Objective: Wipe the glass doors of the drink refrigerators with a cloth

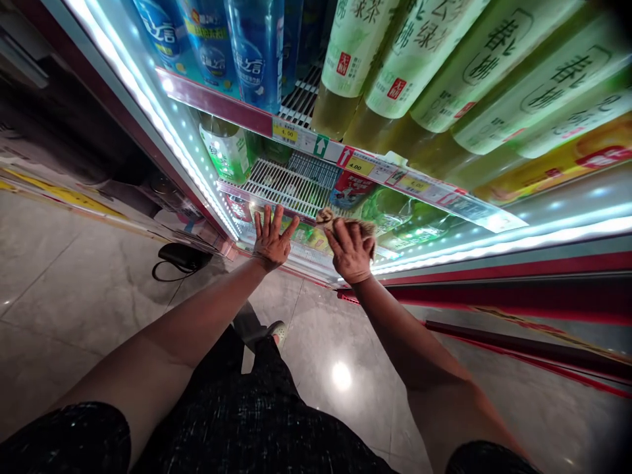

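Note:
My left hand (272, 245) has its fingers spread and holds nothing, at the front of a lower shelf in a lit drinks cooler. To its right, my right hand (352, 253) has its fingers over a crumpled brown cloth (366, 228) at the shelf edge. Just above both hands is a wire shelf (281, 184), with a green-labelled bottle (226, 150) at its left end and a red and blue package (350, 189) farther right. Green bottles (388, 209) lie behind the cloth.
Blue bottles (254, 56) and green tea bottles (355, 59) stand on the upper shelf behind a price strip (355, 164). Light strips run along both sides of the cooler. A black bag (184, 257) lies on the tiled floor (64, 283) at left. A red-edged door (518, 352) is at right.

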Motion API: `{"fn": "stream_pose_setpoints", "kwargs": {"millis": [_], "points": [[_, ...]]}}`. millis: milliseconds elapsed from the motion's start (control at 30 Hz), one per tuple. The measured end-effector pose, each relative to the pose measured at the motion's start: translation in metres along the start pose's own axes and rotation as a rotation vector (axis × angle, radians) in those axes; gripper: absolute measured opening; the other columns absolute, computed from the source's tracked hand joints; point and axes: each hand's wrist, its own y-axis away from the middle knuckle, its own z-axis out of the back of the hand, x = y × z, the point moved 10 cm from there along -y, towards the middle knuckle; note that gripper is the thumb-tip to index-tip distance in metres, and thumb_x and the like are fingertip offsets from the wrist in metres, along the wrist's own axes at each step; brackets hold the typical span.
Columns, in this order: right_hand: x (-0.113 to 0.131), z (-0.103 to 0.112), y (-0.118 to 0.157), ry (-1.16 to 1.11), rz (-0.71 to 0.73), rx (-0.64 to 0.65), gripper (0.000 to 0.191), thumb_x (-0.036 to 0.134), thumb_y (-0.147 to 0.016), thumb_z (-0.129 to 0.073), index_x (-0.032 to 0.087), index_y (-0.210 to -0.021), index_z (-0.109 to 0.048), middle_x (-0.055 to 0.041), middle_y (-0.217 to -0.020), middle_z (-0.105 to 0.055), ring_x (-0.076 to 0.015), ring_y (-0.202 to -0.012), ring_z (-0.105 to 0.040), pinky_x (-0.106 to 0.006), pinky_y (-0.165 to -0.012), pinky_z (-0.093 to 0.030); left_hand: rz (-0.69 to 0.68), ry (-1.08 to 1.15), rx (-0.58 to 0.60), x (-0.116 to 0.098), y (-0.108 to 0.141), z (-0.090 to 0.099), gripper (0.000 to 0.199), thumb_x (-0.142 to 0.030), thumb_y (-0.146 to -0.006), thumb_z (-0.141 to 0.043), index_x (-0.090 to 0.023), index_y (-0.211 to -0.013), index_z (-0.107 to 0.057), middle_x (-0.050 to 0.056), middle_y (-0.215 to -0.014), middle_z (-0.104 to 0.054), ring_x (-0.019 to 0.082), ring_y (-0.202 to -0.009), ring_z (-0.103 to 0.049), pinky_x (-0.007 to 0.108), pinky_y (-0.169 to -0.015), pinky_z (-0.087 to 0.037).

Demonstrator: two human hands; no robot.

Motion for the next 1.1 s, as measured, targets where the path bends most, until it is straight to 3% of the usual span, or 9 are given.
{"fn": "stream_pose_setpoints", "kwargs": {"millis": [100,167,267,400,667,767,867,967,1100], "points": [[0.024,-0.013,0.005,-0.004,0.118,0.02,0.063,0.012,-0.1,-0.037,0.034,-0.159,-0.044,-0.0011,-0.15,-0.063,-0.0168,-0.145,-0.05,-0.039,-0.131,0.002,-0.029,-0.009,0.006,0.002,-0.001,0.001,0.092,-0.015,-0.081,-0.07,-0.031,-0.164,-0.033,0.004,-0.172,0.018,0.042,-0.155,0.019,0.073,-0.126,-0.002],[0.029,-0.013,0.007,-0.026,0.142,0.026,0.063,0.011,-0.101,-0.037,0.033,-0.16,-0.043,-0.0011,-0.15,-0.062,-0.0149,-0.146,-0.05,-0.037,-0.131,0.002,-0.018,-0.01,0.036,0.004,-0.001,-0.001,0.093,-0.014,-0.08,-0.07,-0.031,-0.164,-0.032,0.005,-0.174,0.014,0.042,-0.156,0.02,0.073,-0.126,-0.004],[0.019,-0.008,0.001,-0.065,0.071,0.04,0.062,0.015,-0.102,-0.037,0.036,-0.161,-0.04,-0.0009,-0.155,-0.057,-0.0192,-0.152,-0.042,-0.046,-0.132,-0.001,0.009,0.008,0.088,0.007,-0.002,-0.005,0.092,-0.013,-0.079,-0.069,-0.029,-0.163,-0.035,0.005,-0.176,0.005,0.042,-0.157,0.02,0.075,-0.125,-0.002],[0.008,-0.002,-0.009,-0.04,-0.02,-0.052,0.058,0.02,-0.104,-0.034,0.037,-0.159,-0.043,-0.0007,-0.157,-0.055,-0.0235,-0.156,-0.036,-0.056,-0.131,0.006,-0.007,0.043,0.083,0.007,-0.004,-0.007,0.091,-0.012,-0.079,-0.066,-0.027,-0.163,-0.034,0.004,-0.176,0.008,0.041,-0.156,0.023,0.075,-0.124,0.002],[0.015,-0.047,0.014,-0.103,-0.033,0.155,0.053,0.026,-0.107,-0.03,0.042,-0.155,-0.046,0.002,-0.154,-0.059,-0.0177,-0.15,-0.046,-0.053,-0.132,0.0,0.015,0.129,0.178,0.011,-0.002,-0.01,0.085,-0.017,-0.087,-0.059,-0.028,-0.165,-0.027,0.004,-0.177,-0.006,0.036,-0.157,0.02,0.072,-0.124,0.007],[0.008,-0.038,0.009,-0.082,-0.097,0.087,0.05,0.034,-0.107,-0.032,0.037,-0.153,-0.052,-0.003,-0.155,-0.058,-0.0252,-0.155,-0.038,-0.063,-0.129,0.001,0.004,0.124,0.229,0.014,0.0,-0.011,0.082,-0.013,-0.086,-0.057,-0.029,-0.163,-0.034,0.004,-0.176,-0.013,0.032,-0.157,0.021,0.067,-0.125,0.013],[-0.004,-0.034,0.002,-0.063,-0.266,0.036,0.048,0.037,-0.107,-0.036,0.033,-0.149,-0.058,-0.0062,-0.157,-0.055,-0.0334,-0.161,-0.021,-0.074,-0.124,-0.001,-0.013,0.105,0.256,0.016,-0.001,-0.01,0.077,-0.009,-0.088,-0.052,-0.03,-0.161,-0.037,0.003,-0.175,-0.016,0.028,-0.156,0.023,0.064,-0.124,0.02],[0.0,-0.051,0.002,-0.098,-0.327,0.088,0.047,0.039,-0.107,-0.035,0.033,-0.145,-0.061,-0.0067,-0.157,-0.056,-0.0328,-0.162,-0.018,-0.073,-0.125,-0.003,-0.027,0.131,0.291,0.017,-0.002,-0.01,0.075,-0.011,-0.09,-0.05,-0.033,-0.161,-0.038,0.0,-0.175,-0.016,0.026,-0.157,0.023,0.061,-0.123,0.023],[0.015,-0.083,0.015,-0.183,-0.285,0.251,0.048,0.043,-0.107,-0.032,0.035,-0.146,-0.059,-0.0044,-0.157,-0.056,-0.0269,-0.157,-0.033,-0.064,-0.128,-0.01,-0.028,0.163,0.314,0.018,-0.002,-0.01,0.071,-0.013,-0.092,-0.046,-0.032,-0.16,-0.04,-0.003,-0.174,-0.02,0.024,-0.157,0.022,0.058,-0.124,0.024]]}}
